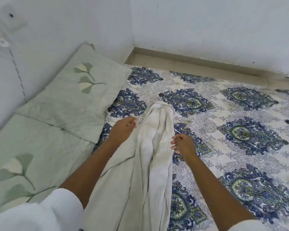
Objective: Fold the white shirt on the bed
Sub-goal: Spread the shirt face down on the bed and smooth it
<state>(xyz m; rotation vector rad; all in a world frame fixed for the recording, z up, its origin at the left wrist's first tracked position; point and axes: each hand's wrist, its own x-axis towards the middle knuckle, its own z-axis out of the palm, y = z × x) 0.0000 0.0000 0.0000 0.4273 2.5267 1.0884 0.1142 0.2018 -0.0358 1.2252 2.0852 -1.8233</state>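
The crumpled white cotton shirt lies on the bed as one long, narrow, rumpled strip, running from the near edge out toward the middle, with its rounded far end bunched up. It is nowhere near flat. The left hand sits at the strip's left edge near the far end with its fingers curled in, and the right hand sits just beside the right edge, a little nearer, also curled. From this angle I cannot tell whether either hand actually has cloth pinched or is only touching it. That is the risk: the layers are gathered over each other, so a grab here could catch one layer and leave the rest behind, or pull a sleeve out twisted. A fold made on top of these wrinkles would likely lock them in and come out lopsided. The bed's white sheet with blue and green medallions offers room on the right for spreading. On the left, the pale green leaf-print pillow sits close by, so cloth swung that way could ride up onto it and lie unevenly.
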